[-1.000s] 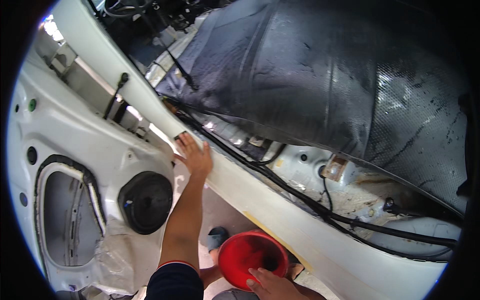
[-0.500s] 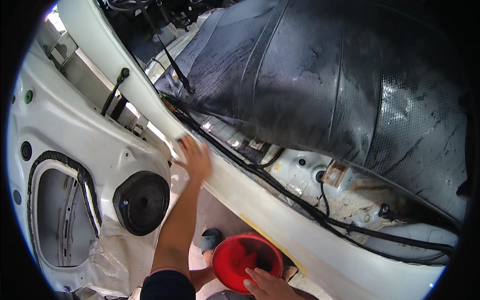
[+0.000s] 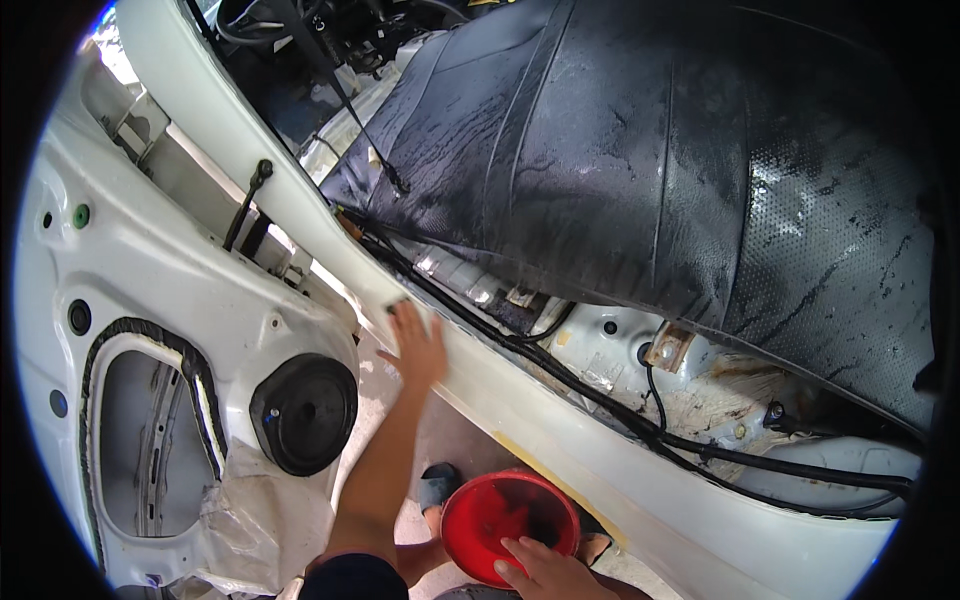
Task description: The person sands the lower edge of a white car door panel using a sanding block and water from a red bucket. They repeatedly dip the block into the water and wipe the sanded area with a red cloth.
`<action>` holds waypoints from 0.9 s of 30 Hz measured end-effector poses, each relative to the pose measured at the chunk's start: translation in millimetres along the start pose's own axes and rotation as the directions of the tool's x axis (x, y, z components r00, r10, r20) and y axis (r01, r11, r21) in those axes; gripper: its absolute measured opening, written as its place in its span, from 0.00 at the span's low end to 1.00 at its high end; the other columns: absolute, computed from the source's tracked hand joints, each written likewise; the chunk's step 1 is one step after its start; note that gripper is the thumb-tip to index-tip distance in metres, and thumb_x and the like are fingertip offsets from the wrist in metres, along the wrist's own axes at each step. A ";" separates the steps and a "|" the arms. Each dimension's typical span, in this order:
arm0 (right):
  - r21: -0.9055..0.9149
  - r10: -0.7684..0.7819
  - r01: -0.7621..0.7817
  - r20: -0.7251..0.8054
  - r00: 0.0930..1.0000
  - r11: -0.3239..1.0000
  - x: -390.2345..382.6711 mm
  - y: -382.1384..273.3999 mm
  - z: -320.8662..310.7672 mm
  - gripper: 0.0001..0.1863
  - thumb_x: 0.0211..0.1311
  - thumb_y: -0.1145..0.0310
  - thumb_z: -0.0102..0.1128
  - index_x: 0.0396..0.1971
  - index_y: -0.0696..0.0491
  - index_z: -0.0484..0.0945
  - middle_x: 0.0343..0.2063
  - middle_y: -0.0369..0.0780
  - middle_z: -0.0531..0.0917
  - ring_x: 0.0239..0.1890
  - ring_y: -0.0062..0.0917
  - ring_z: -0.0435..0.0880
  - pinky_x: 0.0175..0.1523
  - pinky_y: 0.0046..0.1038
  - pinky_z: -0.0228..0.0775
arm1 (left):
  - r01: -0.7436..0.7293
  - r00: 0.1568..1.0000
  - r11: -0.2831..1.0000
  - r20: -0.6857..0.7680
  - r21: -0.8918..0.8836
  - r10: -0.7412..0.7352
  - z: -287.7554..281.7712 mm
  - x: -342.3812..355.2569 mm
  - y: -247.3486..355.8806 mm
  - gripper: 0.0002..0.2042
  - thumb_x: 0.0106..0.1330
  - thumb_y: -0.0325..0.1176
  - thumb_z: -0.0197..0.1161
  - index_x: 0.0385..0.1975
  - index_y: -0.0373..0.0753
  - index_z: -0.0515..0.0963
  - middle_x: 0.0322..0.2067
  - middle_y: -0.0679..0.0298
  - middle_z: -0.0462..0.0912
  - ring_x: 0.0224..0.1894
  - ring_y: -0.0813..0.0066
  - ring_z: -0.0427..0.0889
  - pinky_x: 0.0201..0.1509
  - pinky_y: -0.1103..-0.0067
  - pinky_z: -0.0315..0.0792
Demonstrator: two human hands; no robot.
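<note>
My left hand [image 3: 418,348] lies on the white painted door sill [image 3: 480,400] of a vehicle, its fingers spread and pointing away from me. No object shows in it. Below, a round red bucket [image 3: 462,530] stands by the outer side of the sill, with red and dark patches inside that I cannot make out. Over its near right rim reaches my right hand [image 3: 552,574], fingers stretched out and slightly apart, with nothing visible in them; its wrist is near the lower edge.
An opened white door panel [image 3: 235,305] with a black round speaker [image 3: 304,414] stands at left. Beyond the sill lie black cables [image 3: 590,385] and a wet-looking black seat cover [image 3: 600,170]. A foot in a dark slipper [image 3: 437,487] is beside the bucket.
The whole view has shifted slightly, so things appear farther right and lower. My left hand has slid a little toward me along the sill, its thumb standing out more. My right hand stays over the bucket.
</note>
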State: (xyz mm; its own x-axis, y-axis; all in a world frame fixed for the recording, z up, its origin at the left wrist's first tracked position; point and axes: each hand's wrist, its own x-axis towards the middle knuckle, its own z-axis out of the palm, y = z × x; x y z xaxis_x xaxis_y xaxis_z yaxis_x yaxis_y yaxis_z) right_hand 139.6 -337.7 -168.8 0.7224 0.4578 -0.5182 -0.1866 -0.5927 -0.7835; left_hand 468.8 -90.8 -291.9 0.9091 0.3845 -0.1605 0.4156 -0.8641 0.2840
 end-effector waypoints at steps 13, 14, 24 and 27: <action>-0.010 -0.022 0.022 0.006 1.000 1.000 -3.9 -2.8 -4.9 0.33 0.74 0.47 0.45 0.64 0.60 0.69 0.61 0.58 0.73 0.64 0.48 0.73 0.66 0.42 0.66 | 0.058 0.997 0.998 0.055 -0.002 -0.058 9.4 12.7 -25.1 0.47 0.73 0.65 0.39 0.76 0.33 0.31 0.78 0.53 0.26 0.79 0.57 0.24 0.72 0.37 0.23; 0.002 -0.026 0.026 -0.008 1.000 1.000 -3.5 -4.1 -6.0 0.33 0.73 0.47 0.46 0.64 0.60 0.69 0.61 0.58 0.73 0.63 0.48 0.74 0.65 0.43 0.67 | 0.005 0.993 1.000 -0.114 -0.026 -0.008 8.6 25.6 -25.8 0.47 0.73 0.65 0.39 0.75 0.33 0.31 0.78 0.52 0.26 0.79 0.57 0.24 0.72 0.37 0.24; -0.079 -0.006 0.009 0.038 0.999 0.997 -1.0 -3.9 -6.0 0.36 0.73 0.43 0.44 0.65 0.59 0.68 0.63 0.59 0.71 0.62 0.48 0.75 0.64 0.44 0.68 | -0.143 0.900 0.984 -0.428 -0.106 0.085 30.0 28.3 -35.5 0.45 0.74 0.63 0.38 0.76 0.33 0.33 0.78 0.51 0.29 0.80 0.56 0.26 0.73 0.38 0.28; -0.086 0.015 -0.012 0.033 0.999 0.996 1.6 -4.1 -3.8 0.36 0.73 0.43 0.43 0.66 0.59 0.67 0.63 0.59 0.70 0.63 0.48 0.74 0.65 0.43 0.68 | -0.010 0.977 0.999 -0.212 -0.046 0.000 23.0 19.3 -28.7 0.45 0.74 0.64 0.36 0.76 0.32 0.33 0.78 0.51 0.28 0.80 0.56 0.27 0.72 0.37 0.26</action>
State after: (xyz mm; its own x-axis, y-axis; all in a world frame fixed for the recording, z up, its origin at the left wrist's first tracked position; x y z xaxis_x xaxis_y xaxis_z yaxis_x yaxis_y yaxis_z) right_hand 144.1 -337.1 -165.1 0.6971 0.4708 -0.5407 -0.1372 -0.6526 -0.7452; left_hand 473.7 -66.1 -324.9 0.8948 0.4444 0.0436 0.4072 -0.8521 0.3288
